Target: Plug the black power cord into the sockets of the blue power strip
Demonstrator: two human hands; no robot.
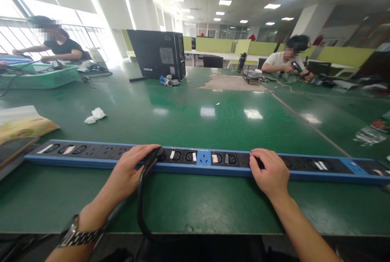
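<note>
A long blue power strip [179, 168] with a black face and several sockets lies across the green table in front of me. My left hand [129, 170], with a metal watch on its wrist, closes around a black plug [160, 154] seated on the strip left of the middle. From that plug a thick black power cord [139, 201] bends down over the table's near edge. My right hand [271, 170] rests curled over the strip right of the middle, thumb and fingers bent across it. A dark patch shows between them; its fingertips are partly hidden.
A black computer case [152, 53] and blue-grey gloves [168, 81] stand farther back on the green table [183, 120]. Crumpled tissue [95, 115], a yellow packet [27, 124] and a green basket [51, 78] are left. A plastic bottle [373, 134] lies right. Two people sit beyond.
</note>
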